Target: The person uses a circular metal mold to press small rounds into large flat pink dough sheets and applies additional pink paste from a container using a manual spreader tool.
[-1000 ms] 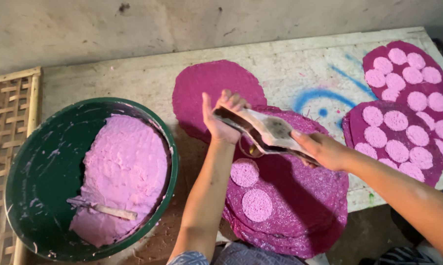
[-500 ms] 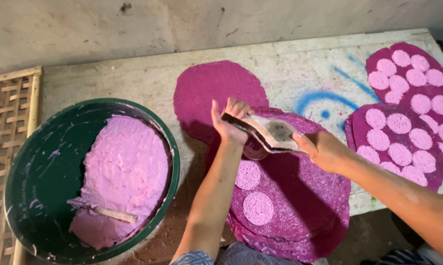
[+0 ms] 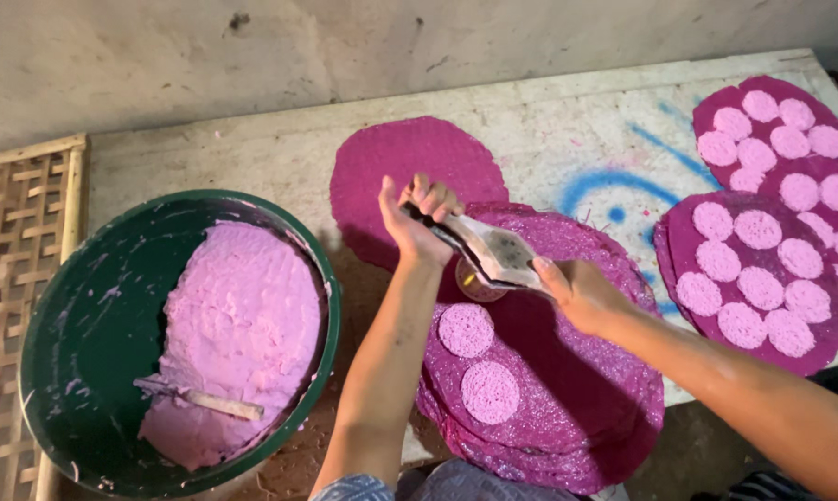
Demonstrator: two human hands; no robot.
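Two hands, the left hand (image 3: 417, 215) and the right hand (image 3: 576, 292), are gripping a flat metal scraper (image 3: 489, 249) with closed fingers. They are holding it over the magenta mat stack (image 3: 567, 390), right of the green basin (image 3: 85, 325).

Left hand (image 3: 417, 215) and right hand (image 3: 576, 292) grip a metal press (image 3: 490, 249) above magenta mats (image 3: 567, 390).

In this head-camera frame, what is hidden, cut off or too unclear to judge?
- Small cup under the flat tool: mostly covered by the tool and both hands; contents unclear.
- Left hand and right hand: fingertips hidden by the tool.
- Stick in the green basin: one end buried in pink paste.
- Far-right mats: cut by the frame edge.
- Bamboo rack: cut at left.
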